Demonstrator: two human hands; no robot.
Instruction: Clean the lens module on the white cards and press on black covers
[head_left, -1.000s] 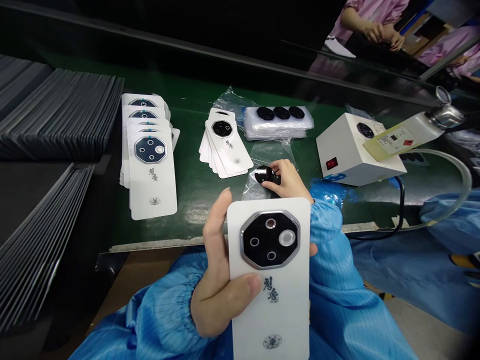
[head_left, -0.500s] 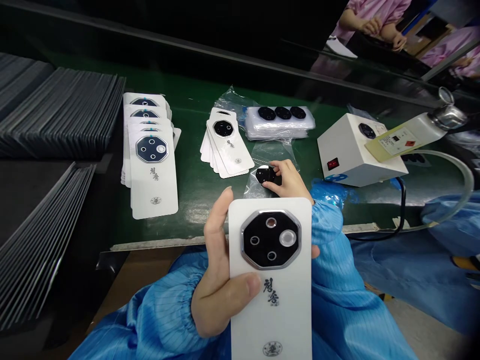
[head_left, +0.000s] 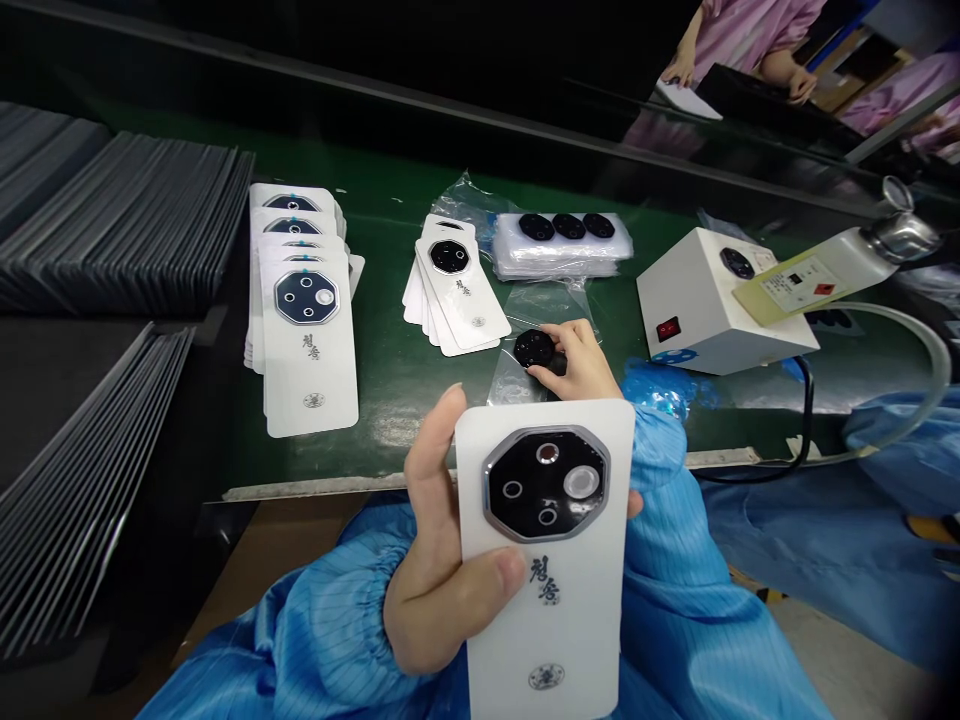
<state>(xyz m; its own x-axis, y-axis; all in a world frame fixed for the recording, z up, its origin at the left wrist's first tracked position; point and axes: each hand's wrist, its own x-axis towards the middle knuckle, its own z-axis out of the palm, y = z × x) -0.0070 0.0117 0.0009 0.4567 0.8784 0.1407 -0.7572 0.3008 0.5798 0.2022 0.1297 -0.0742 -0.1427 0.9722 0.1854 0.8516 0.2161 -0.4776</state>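
My left hand (head_left: 439,570) grips a white phone back cover (head_left: 551,600) upright in front of me, thumb across its lower face; a black octagonal camera plate (head_left: 546,483) sits on the cover. My right hand (head_left: 581,362) reaches over the green belt (head_left: 390,370) behind the cover, fingers pinched on a small black octagonal lens piece (head_left: 533,349) lying on a clear plastic bag (head_left: 525,310). Blue sleeves cover both my arms.
A stack of finished white covers (head_left: 304,310) lies left, a fanned pile of covers (head_left: 454,290) in the middle, a bagged tray of black lens pieces (head_left: 564,240) behind. A white box with a red switch (head_left: 712,305) and a hose stands right. Dark sheets (head_left: 120,230) are stacked far left. People in pink stand beyond.
The cover in my left hand has tilted slightly to the right. My right hand stays pinched on the black lens piece with hardly any shift.
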